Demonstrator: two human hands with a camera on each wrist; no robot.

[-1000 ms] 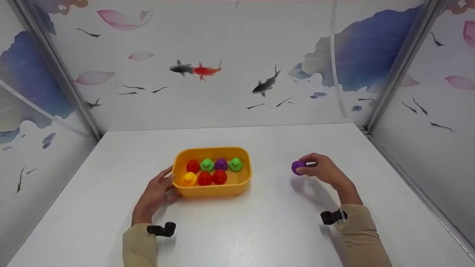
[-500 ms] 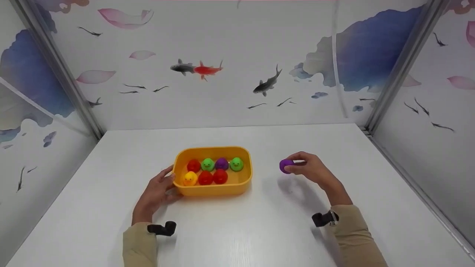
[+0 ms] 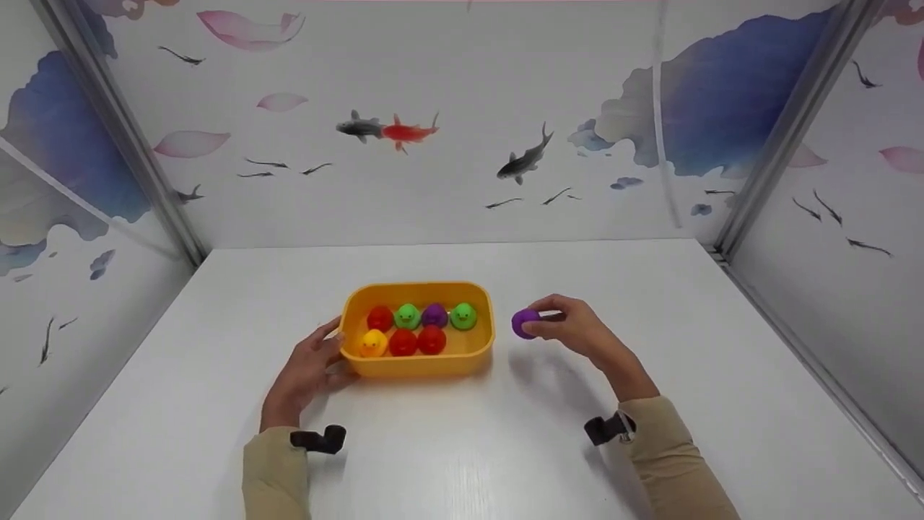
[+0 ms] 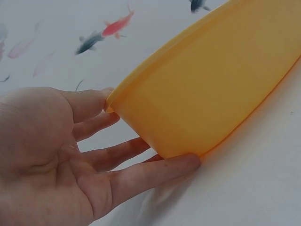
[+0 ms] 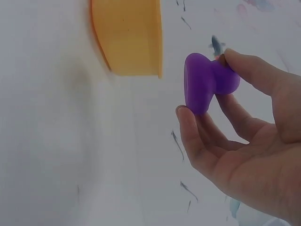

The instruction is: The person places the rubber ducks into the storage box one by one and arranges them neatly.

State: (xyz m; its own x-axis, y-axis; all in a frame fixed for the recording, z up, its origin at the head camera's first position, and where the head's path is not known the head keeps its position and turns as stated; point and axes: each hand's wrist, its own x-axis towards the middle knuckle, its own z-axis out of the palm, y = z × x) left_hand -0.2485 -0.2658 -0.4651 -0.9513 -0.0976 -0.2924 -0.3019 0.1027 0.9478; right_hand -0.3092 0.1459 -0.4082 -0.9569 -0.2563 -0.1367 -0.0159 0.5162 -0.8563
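Note:
My left hand holds the left end of a yellow plastic tub. In the left wrist view its fingers reach under the tub's lower corner, with another digit at the rim. My right hand pinches a purple rubber duck between thumb and fingertips. The duck is raised over the table, a short way right of the tub. Inside the tub sit several small rubber ducks: a yellow one, green ones, red ones and a purple one.
The white tabletop carries the tub. White panels printed with fish and petals enclose its back and both sides, with metal posts at the back corners. A black wrist camera is strapped to each sleeve.
My right hand has moved left with the purple duck, from well right of the tub to near its right end. My left hand stays at the tub.

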